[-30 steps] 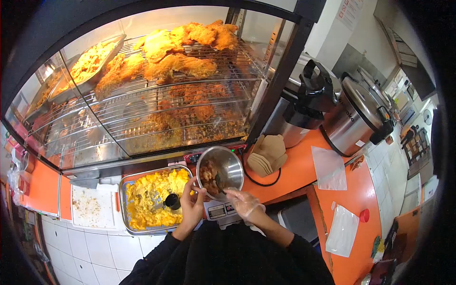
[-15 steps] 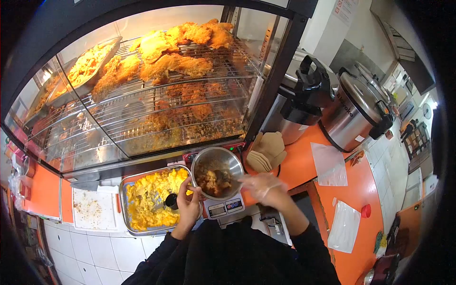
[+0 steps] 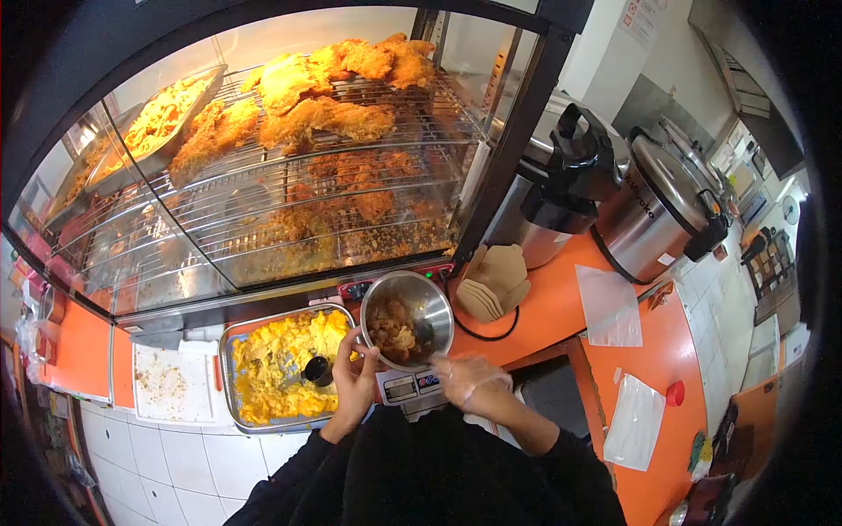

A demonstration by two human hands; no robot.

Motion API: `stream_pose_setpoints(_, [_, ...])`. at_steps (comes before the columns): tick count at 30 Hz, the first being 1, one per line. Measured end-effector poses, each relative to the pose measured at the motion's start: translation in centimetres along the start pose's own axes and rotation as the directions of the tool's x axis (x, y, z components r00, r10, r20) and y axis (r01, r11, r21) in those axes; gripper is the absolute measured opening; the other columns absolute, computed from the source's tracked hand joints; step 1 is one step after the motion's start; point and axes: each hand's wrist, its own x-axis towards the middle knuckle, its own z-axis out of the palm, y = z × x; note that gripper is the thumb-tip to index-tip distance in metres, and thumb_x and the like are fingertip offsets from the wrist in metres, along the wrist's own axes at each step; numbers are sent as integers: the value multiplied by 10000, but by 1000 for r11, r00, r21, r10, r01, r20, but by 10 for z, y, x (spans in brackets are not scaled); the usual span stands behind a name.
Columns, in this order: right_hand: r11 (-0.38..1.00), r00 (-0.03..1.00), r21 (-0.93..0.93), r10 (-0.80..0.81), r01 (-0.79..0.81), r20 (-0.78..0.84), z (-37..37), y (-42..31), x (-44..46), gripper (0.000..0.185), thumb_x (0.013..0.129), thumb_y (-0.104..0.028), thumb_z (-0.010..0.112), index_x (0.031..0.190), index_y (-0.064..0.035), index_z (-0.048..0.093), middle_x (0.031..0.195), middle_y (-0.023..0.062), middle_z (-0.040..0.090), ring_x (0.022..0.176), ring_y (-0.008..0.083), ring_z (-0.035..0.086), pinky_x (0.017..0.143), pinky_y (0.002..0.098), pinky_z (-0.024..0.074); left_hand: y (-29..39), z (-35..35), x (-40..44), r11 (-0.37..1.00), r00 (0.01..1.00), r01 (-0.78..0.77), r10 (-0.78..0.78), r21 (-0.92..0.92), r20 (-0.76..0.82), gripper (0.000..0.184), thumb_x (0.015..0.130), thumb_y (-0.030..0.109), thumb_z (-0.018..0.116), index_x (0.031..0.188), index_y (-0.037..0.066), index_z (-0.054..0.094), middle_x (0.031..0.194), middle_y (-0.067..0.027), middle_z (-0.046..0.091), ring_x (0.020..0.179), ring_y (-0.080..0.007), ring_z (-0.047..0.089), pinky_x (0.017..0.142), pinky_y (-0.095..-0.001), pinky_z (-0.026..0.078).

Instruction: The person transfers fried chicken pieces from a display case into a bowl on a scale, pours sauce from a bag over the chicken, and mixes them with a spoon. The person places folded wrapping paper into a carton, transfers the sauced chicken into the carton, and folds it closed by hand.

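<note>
My left hand (image 3: pixel 354 382) pinches the lower left rim of a steel mixing bowl (image 3: pixel 433 317), which is tilted over a digital kitchen scale (image 3: pixel 402 388). Brown, chunky food (image 3: pixel 395 333) lies inside the bowl. At the bowl's lower right rim is my right hand (image 3: pixel 474 386), in a clear plastic glove. Its fingers are curled and slightly blurred; what they hold is hidden. Left of the bowl sits a metal tray (image 3: pixel 229 394) of scrambled egg (image 3: pixel 272 351), with a round black object (image 3: pixel 317 371) standing in the egg.
A heated glass display case (image 3: pixel 202 254) with fried chicken (image 3: pixel 324 118) rises behind the bowl. Nested cardboard boxes (image 3: pixel 491 280), a steel dispenser (image 3: pixel 548 210) and a large cooker (image 3: pixel 653 210) stand to the right. A white board (image 3: pixel 171 386) with crumbs lies left.
My right hand has moved down and left, from beside the bowl to its lower right rim. The bowl has shifted slightly right and tipped; my left hand still grips it.
</note>
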Motion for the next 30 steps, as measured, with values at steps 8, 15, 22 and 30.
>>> stream_pose_setpoints(8, [832,974,553,86,47,-212,34,-20,10,349,935,-338,504,1227,-160,574,1044,155,651,910,342,635,777,403,488,5,1,-2,999,1000,12,-12,52,6,402,907,27,559,1283,-2,420,874,-35,502,730,-168,643,655,-278,568])
stream_pose_setpoints(15, [787,971,616,142,5,-190,34,-4,25,360,938,-371,507,1224,-166,581,1039,115,662,926,293,641,783,360,491,-1,-6,1,999,999,37,-36,15,-16,392,909,15,549,1279,-2,421,868,-21,507,739,-151,635,671,-292,580])
stream_pose_setpoints(22, [991,983,62,125,-118,-131,-27,0,11,329,913,-256,476,1225,-177,542,1041,166,632,988,359,611,817,466,486,2,-10,3,998,997,69,-69,-9,-29,388,910,17,552,1277,4,428,855,-5,500,738,-139,631,663,-282,581])
stream_pose_setpoints(30, [970,975,-96,224,-222,11,-41,-9,14,279,901,-211,447,1156,-157,546,1004,169,638,951,365,621,786,488,492,-6,-9,2,998,999,47,-47,-34,-11,381,910,36,564,1268,2,437,856,3,488,750,-136,630,681,-283,578])
